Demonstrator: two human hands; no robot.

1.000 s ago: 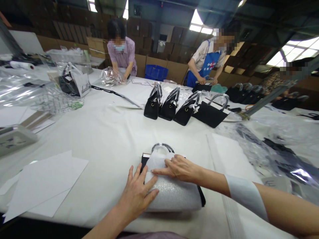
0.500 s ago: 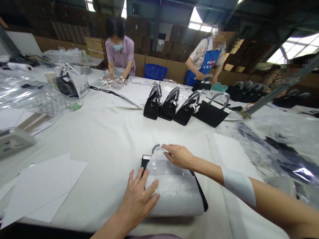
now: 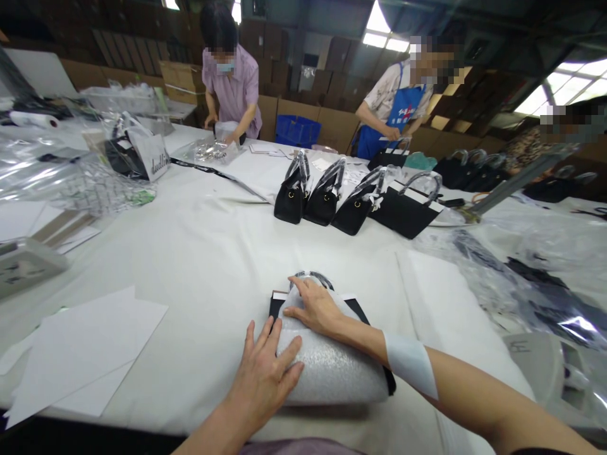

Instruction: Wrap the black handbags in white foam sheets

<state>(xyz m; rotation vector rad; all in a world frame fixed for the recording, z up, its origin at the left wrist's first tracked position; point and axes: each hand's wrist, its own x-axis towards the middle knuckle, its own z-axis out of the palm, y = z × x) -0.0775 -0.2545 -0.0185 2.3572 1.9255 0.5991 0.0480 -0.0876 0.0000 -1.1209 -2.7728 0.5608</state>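
A black handbag (image 3: 389, 380) lies before me on the white-covered table, its wrapped handles (image 3: 322, 279) pointing away from me. A whitish foam sheet (image 3: 341, 370) covers most of its upper side. My left hand (image 3: 268, 363) rests on the sheet's left part and the bag's edge, fingers spread. Across the upper part of the sheet, close to the handles, lies my right hand (image 3: 315, 306), its fingers stretched and thumb apart. What is under my right palm is hidden.
Several black handbags (image 3: 325, 202) stand across the table. White sheets (image 3: 90, 354) lie at left, near a bagged handbag (image 3: 126, 155). Clear plastic bags (image 3: 545, 265) and a grey plastic device (image 3: 545, 373) are at right. Two co-workers (image 3: 237, 88) handle items at the far side.
My right hand has moved left and lies flatter over the foam sheet, which now drapes more closely over the bag. More of both handles shows. My left hand stays in place.
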